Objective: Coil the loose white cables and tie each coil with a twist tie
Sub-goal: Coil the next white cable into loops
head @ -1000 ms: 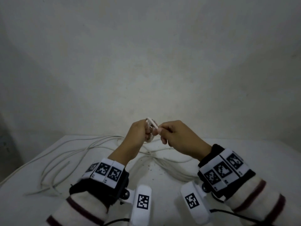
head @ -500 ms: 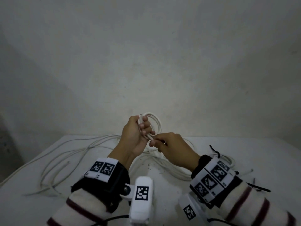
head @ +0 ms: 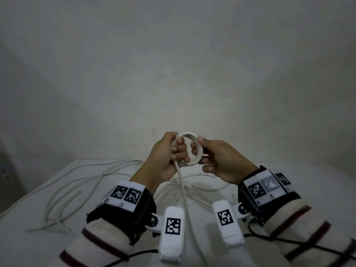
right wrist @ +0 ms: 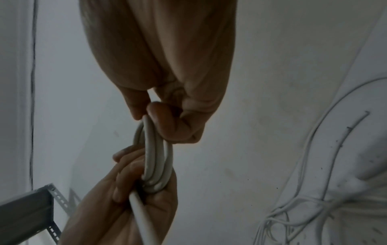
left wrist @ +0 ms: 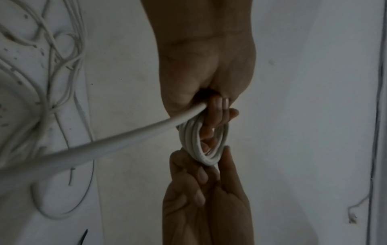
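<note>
A small coil of white cable (head: 193,135) is held up in front of the wall, above the table. My left hand (head: 178,149) grips the coil's left side, its fingers curled through the loops. My right hand (head: 204,151) pinches the right side between thumb and fingers. The cable's free tail (head: 183,189) runs from the left fist down towards me. In the left wrist view, the coil (left wrist: 189,140) sits between the left fingers (left wrist: 220,112) and the right hand (left wrist: 205,199). The right wrist view shows the stacked loops (right wrist: 150,157) edge on.
Several loose white cables (head: 77,185) sprawl over the white table (head: 38,237), mostly left and centre. A short dark wire piece (left wrist: 71,175) lies on the table. A grey perforated metal rack (right wrist: 31,207) stands by the wall. The wall is close behind my hands.
The coil has turned to face me as an open ring. My right hand moved from below the coil to pinch its right side. The tail now hangs straight down towards me.
</note>
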